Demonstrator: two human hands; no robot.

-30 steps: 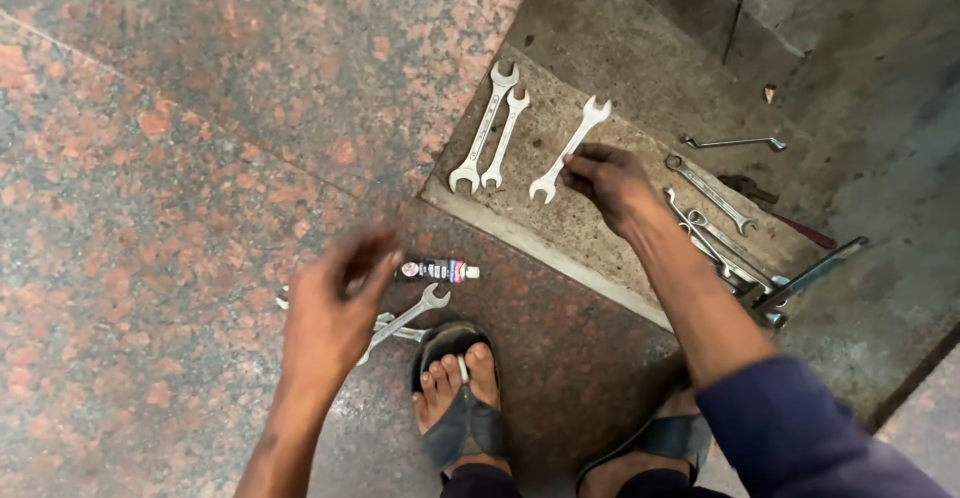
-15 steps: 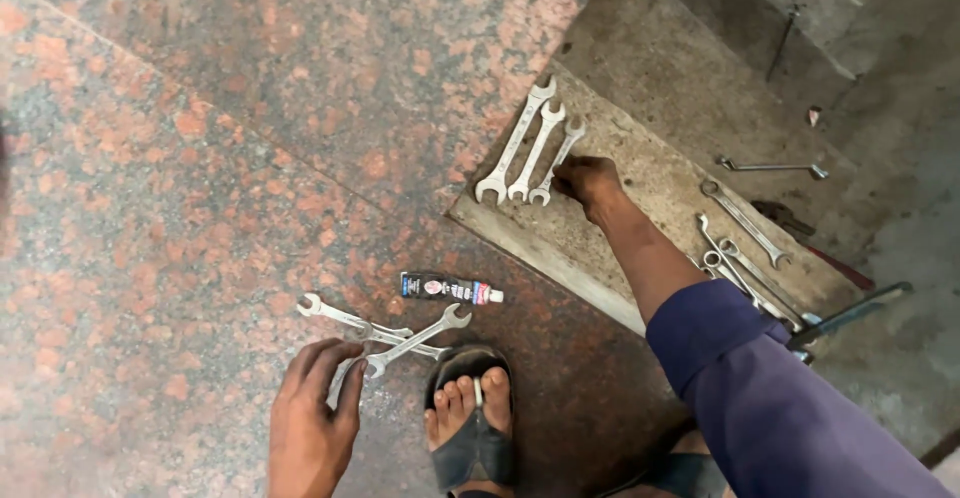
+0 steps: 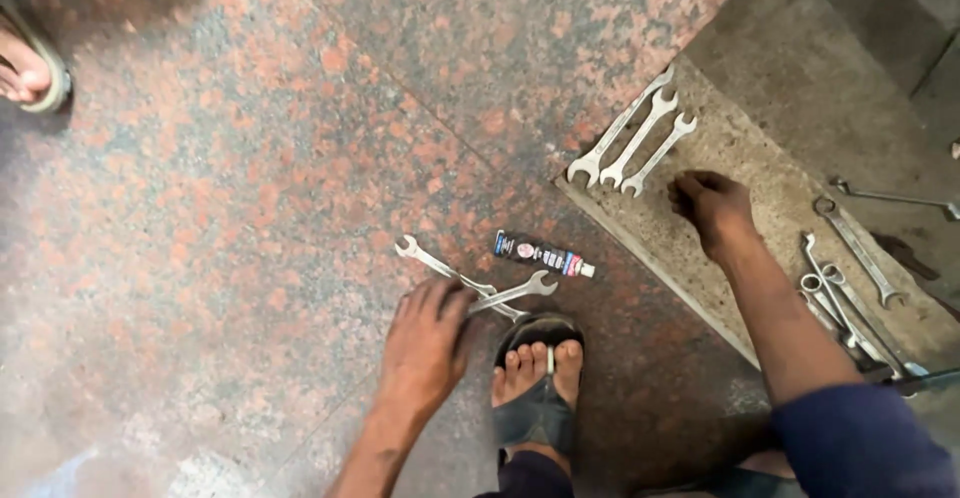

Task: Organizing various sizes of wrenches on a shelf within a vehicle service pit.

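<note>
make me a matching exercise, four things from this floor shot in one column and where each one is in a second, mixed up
Things:
1. three open-ended spanners
2. small dark tube
3. crossed spanners
4. ring spanners

Places:
A. under the left hand's fingertips
B. side by side on the grey slab, beyond the right hand
C. on the granite, just ahead of the sandalled foot
D. right of the right forearm

Pairs: 1-B, 2-C, 3-A, 4-D

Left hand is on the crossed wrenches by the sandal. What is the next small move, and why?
Probably close the left hand on the crossed wrenches and lift them. Its fingers already rest on their near ends, while three wrenches lie sorted side by side on the grey slab, with bare slab beside them. The right hand rests on that slab, holding nothing that shows.
</note>
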